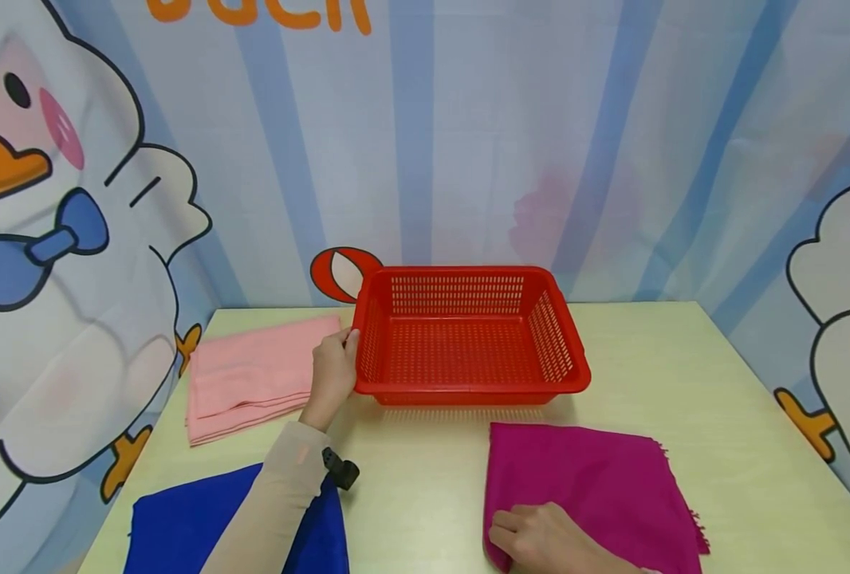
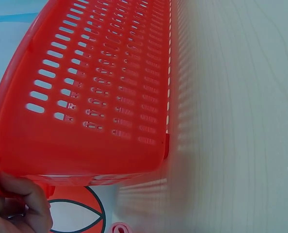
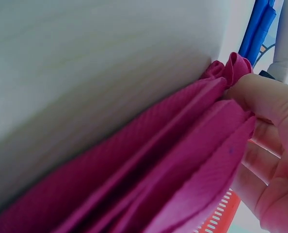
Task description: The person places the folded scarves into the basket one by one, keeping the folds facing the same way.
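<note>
A red plastic basket [image 1: 468, 389] with slotted sides stands at the back middle of the table. My left hand [image 1: 333, 373] grips its left rim, and in the left wrist view the fingers [image 2: 30, 199] curl around the rim's corner. At the front right lies a folded magenta cloth [image 1: 597, 470] with a frayed right edge. My right hand [image 1: 550, 538] pinches the near left part of this cloth. In the right wrist view, the cloth's layered folds [image 3: 149, 165] sit between thumb and fingers.
A folded pink cloth [image 1: 253, 371] lies at the back left, beside the left hand. The left forearm passes over a blue cloth [image 1: 188, 514] at the front left. Behind the pale table [image 1: 683, 383] hangs a curtain [image 1: 468, 143] printed with ducks.
</note>
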Demonstrator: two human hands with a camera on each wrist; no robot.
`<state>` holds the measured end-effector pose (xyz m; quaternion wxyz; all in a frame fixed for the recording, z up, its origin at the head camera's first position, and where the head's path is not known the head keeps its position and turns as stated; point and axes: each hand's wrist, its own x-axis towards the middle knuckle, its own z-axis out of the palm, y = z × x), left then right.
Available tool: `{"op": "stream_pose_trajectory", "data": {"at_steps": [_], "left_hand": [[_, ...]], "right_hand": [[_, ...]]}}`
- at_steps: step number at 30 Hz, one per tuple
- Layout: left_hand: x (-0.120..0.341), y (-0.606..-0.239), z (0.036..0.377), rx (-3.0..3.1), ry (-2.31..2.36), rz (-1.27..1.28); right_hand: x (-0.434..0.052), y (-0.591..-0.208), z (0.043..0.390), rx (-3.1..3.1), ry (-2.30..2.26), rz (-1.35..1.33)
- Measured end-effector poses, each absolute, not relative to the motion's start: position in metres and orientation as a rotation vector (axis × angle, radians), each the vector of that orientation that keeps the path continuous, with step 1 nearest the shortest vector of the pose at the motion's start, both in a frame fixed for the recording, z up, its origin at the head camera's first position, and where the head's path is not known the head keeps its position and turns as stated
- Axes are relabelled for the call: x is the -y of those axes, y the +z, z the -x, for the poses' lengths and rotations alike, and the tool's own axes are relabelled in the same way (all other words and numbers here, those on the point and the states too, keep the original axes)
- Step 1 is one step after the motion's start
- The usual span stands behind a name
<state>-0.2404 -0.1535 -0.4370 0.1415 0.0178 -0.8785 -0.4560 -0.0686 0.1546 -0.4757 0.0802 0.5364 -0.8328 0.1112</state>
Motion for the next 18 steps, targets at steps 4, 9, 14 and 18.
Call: {"op": "stream_pose_trajectory", "data": {"at_steps": [4, 9, 14, 18], "left_hand": [[0.1535, -0.4373, 0.2406, 2.529, -1.302, -0.043], [0.1534, -0.4376, 0.2408, 2.527, -1.312, -0.046], [0.1527, -0.4375, 0.24, 2.528, -1.345, -0.056], [0.1525, -0.438, 0.2405, 2.527, -1.338, -0.055]], "right_hand": [[-0.1539, -0.475, 0.0682, 2.507, 0.335, -1.615], [-0.1504, -0.4741, 0.0684, 2.503, 0.354, -1.631], [-0.1475, -0.4733, 0.0688, 2.547, 0.349, -1.662], [-0.1454, -0.4732, 0.0684, 2.538, 0.343, -1.675]]}}
